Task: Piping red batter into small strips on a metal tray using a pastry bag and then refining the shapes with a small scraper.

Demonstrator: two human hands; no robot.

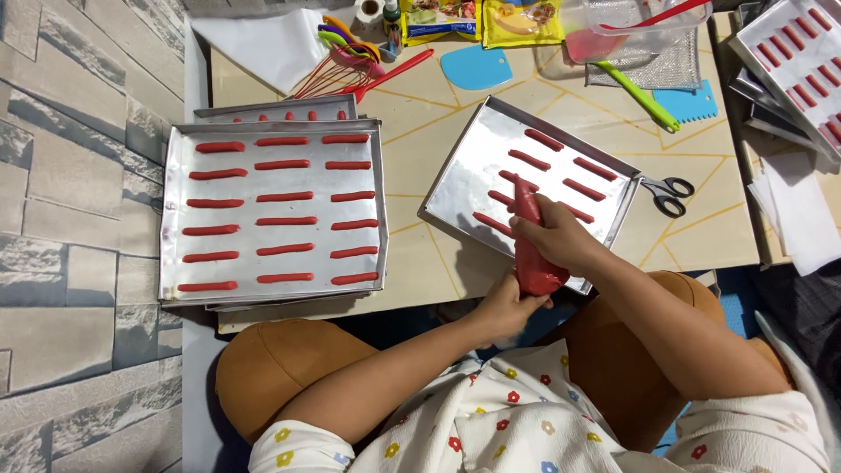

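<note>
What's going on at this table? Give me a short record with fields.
Left hand: grips the back end of a red piping bag
Right hand: wraps the bag's middle
Bag tip: over the tilted metal tray, beside red piped strips
Full tray: three columns of red strips
Nearby: scissors, whisk

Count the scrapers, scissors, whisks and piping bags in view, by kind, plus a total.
Scrapers: 2
Scissors: 1
Whisk: 1
Piping bag: 1
Total: 5
</note>
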